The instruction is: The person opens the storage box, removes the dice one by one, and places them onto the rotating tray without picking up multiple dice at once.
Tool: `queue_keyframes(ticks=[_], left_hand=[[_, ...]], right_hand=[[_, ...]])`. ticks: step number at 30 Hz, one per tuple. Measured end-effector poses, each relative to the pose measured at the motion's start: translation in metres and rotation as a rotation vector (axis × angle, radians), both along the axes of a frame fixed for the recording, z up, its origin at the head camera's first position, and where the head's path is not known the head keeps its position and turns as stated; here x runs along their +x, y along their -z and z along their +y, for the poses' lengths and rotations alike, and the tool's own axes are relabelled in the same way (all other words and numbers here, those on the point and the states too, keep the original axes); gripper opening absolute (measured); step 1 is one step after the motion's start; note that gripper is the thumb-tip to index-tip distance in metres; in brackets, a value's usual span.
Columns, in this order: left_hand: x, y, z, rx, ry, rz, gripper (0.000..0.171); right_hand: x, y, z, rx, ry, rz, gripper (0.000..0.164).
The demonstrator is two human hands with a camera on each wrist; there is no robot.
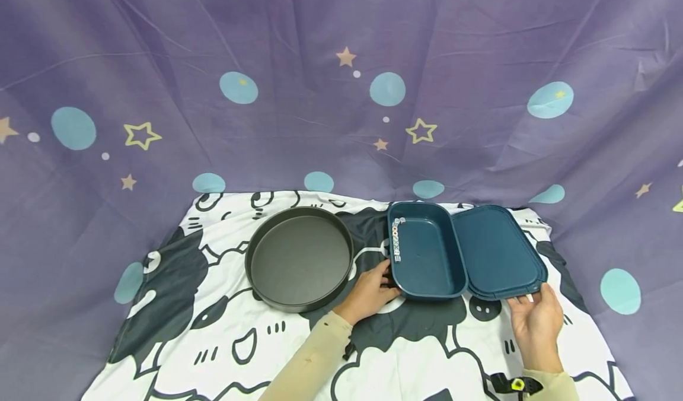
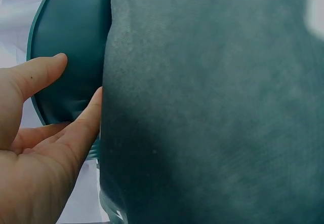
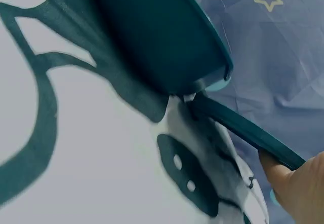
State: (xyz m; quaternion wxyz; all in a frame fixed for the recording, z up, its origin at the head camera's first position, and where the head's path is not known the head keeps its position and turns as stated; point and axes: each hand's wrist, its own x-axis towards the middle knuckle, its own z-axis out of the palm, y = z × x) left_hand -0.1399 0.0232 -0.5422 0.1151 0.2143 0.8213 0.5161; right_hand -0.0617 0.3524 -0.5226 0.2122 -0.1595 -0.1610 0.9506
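A rectangular dark blue plastic box (image 1: 427, 250) stands uncovered on the cloth. Along its inner left side runs a row of small white pieces with dark and red marks (image 1: 396, 241). My left hand (image 1: 370, 291) holds the box at its near left corner; in the left wrist view the thumb (image 2: 48, 72) lies against the outer wall, fingers by the lower edge. The matching lid (image 1: 498, 252) lies just right of the box. My right hand (image 1: 536, 321) grips the lid's near right corner, and the right wrist view shows the lid edge-on, tilted (image 3: 253, 133).
A round dark grey pan (image 1: 300, 258) sits left of the box, near my left forearm. Beneath everything is a black-and-white cartoon cloth (image 1: 203, 341). Behind it hangs a purple curtain (image 1: 320, 51) with stars and blue dots.
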Motion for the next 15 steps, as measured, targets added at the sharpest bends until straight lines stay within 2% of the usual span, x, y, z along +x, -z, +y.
queue_keyframes(ticks=[2,4,9,13,15], left_hand=[[0.0000,-0.0003,-0.0002,0.003,-0.001,-0.011,0.070],[-0.0001,-0.0004,-0.0004,0.002,0.000,-0.015,0.070],[-0.0008,-0.0008,-0.0002,0.007,0.005,-0.017,0.070],[-0.0005,-0.0012,-0.0003,0.007,0.003,-0.015,0.070],[0.0000,-0.0010,-0.0007,0.002,0.001,-0.007,0.069]], right_hand=[[0.0005,0.0029,0.0040,0.004,-0.006,-0.068,0.051],[0.0007,0.0051,0.0062,0.056,-0.011,-0.145,0.054],[0.0004,0.0064,0.0071,0.268,-0.026,-0.341,0.055],[0.0012,0.0062,0.0062,0.418,0.051,-0.506,0.051],[0.0029,0.0061,0.0045,0.516,0.109,-0.602,0.044]])
